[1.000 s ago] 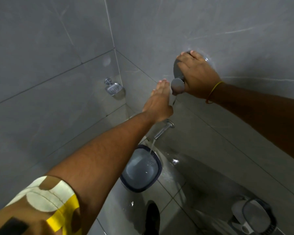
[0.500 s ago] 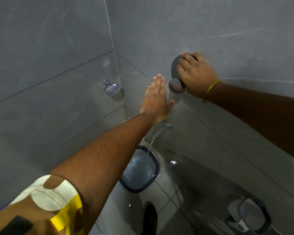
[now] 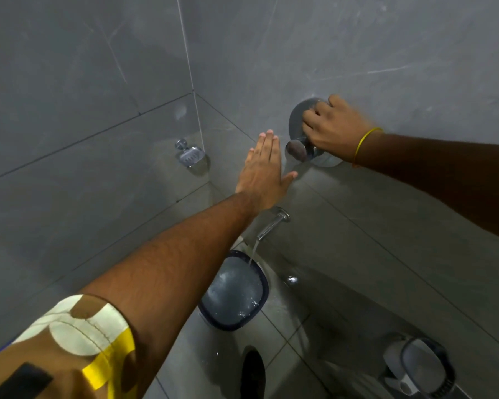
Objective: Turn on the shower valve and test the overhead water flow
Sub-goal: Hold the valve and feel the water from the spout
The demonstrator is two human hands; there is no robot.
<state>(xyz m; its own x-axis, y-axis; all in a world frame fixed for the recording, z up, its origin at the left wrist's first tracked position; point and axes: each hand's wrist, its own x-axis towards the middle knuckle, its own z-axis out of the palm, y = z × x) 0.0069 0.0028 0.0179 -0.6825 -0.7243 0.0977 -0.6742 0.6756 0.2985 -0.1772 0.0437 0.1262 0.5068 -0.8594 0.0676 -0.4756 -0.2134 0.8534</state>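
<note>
A chrome soap dish (image 3: 190, 156) hangs near the tiled corner; a dark-rimmed bucket (image 3: 233, 292) holds water on the floor

Head camera, looking steeply down, close-range.

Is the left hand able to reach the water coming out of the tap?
Probably yes. The left hand is held flat right above the spout, with nothing between it and the stream falling into the bucket.
</note>
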